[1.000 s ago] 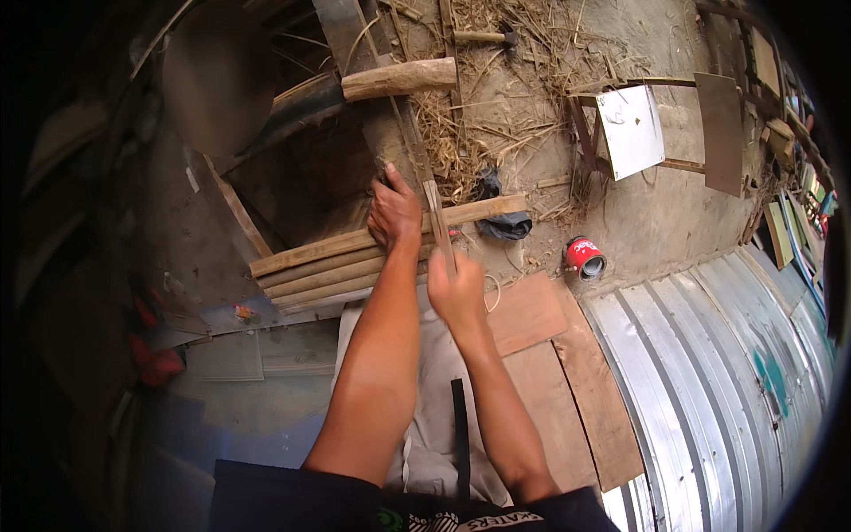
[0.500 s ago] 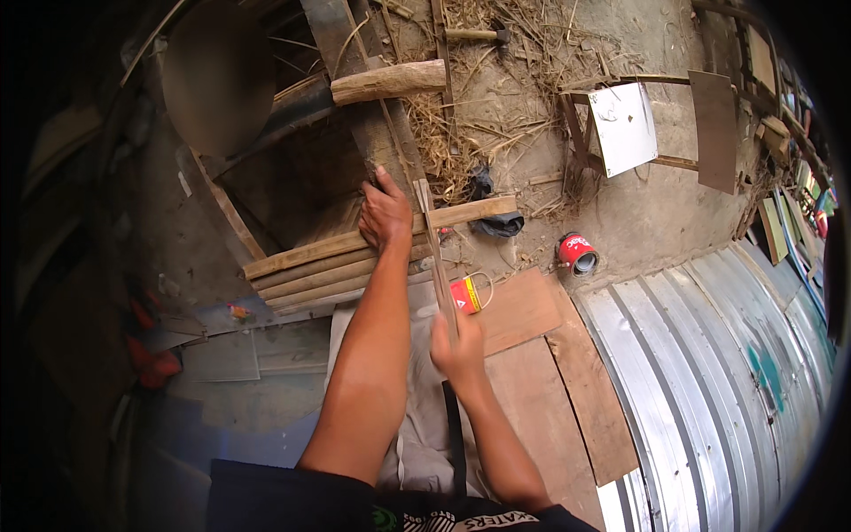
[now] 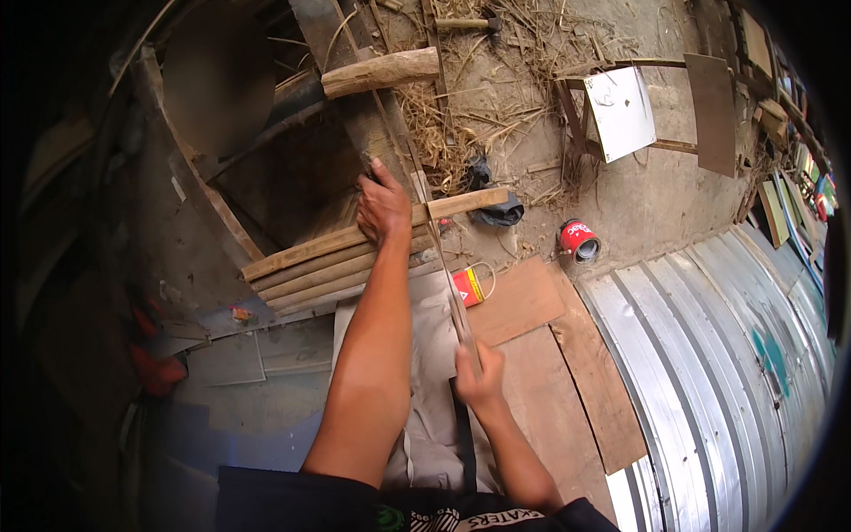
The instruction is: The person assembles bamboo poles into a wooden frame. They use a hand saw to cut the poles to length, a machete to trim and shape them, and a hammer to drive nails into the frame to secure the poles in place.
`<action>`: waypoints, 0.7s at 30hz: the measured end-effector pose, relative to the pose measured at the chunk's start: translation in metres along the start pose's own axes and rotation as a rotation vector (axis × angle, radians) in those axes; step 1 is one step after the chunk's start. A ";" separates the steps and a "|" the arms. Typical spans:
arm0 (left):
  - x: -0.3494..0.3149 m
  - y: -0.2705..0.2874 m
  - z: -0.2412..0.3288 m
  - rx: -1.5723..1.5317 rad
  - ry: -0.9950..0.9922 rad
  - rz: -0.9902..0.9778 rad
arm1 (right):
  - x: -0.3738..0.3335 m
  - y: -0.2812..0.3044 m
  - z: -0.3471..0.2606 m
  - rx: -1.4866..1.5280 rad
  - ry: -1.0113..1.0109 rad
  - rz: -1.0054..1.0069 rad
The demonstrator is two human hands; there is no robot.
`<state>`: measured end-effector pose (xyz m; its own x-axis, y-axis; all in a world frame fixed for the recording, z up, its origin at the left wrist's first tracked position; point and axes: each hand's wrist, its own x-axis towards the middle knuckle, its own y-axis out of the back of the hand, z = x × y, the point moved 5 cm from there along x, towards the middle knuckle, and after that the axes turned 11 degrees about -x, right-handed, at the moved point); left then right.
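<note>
My right hand (image 3: 480,372), slightly blurred, is closed round the handle of a handsaw (image 3: 449,279). Its narrow blade slants up and left across a wooden strip (image 3: 470,202), which sticks out to the right past the cut. Just left of the blade, my left hand (image 3: 384,211) is closed over the same strip, thumb side up, holding it against a wooden frame (image 3: 387,133). Several similar battens (image 3: 324,282) lie side by side below the strip. Where exactly the teeth meet the wood is hard to make out.
A short log piece (image 3: 381,73) rests across the frame, with a hammer (image 3: 467,24) beyond it. Right of the saw are a red-yellow tin (image 3: 468,285), a black plastic bag (image 3: 501,213) and a red can (image 3: 579,241). Plywood (image 3: 523,306) and corrugated metal (image 3: 700,355) lie nearer right.
My right hand has drawn the saw down toward me and slightly right. The left hand stays on the strip; the whole view has shifted a little.
</note>
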<state>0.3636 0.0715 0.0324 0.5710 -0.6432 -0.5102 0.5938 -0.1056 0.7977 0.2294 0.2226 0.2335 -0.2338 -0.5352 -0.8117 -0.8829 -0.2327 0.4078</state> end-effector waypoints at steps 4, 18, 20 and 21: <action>-0.001 -0.001 0.000 -0.005 -0.012 0.007 | -0.010 0.007 0.001 0.008 0.199 0.099; 0.002 0.003 -0.004 -0.053 -0.098 -0.117 | -0.055 0.009 0.165 -0.007 0.035 0.462; 0.000 0.012 -0.010 -0.153 -0.298 -0.172 | -0.070 0.017 0.169 -0.004 -0.008 0.480; -0.002 0.018 -0.017 -0.187 -0.395 -0.203 | -0.075 0.023 0.169 -0.027 -0.085 0.548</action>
<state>0.3828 0.0837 0.0423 0.1956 -0.8662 -0.4598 0.7834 -0.1440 0.6047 0.1582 0.3949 0.2331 -0.6892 -0.5170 -0.5077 -0.6122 0.0408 0.7896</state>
